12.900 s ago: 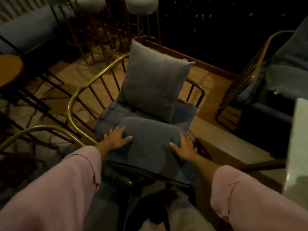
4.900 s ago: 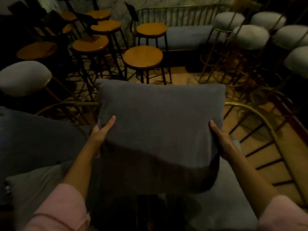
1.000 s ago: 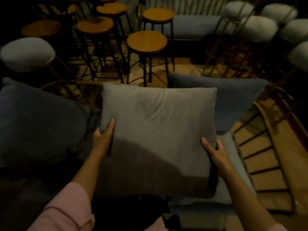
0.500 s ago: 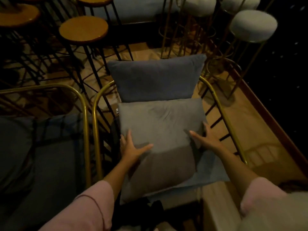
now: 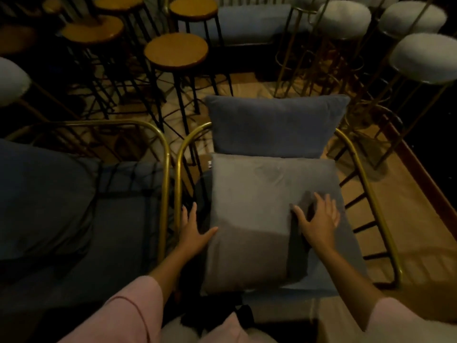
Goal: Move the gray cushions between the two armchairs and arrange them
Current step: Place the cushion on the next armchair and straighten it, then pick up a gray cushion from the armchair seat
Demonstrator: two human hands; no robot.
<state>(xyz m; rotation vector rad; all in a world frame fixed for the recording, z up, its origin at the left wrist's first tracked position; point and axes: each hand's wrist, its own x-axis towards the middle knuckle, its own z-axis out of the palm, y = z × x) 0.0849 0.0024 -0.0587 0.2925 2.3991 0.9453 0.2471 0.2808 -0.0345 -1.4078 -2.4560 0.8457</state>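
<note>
i see both hands open: left hand (image 5: pixel 191 232) at flat cushion's (image 5: pixel 259 219) 9 o'clock edge, right hand (image 5: pixel 319 219) on top (overhanging front, may slide off).

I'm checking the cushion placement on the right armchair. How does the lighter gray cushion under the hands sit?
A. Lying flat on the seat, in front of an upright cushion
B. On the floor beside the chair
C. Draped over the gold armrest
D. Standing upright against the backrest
A: the lighter gray cushion lies flat on the right armchair seat, with the upright cushion propped behind it; the left hand is at its edge and the right hand rests on it.
</note>
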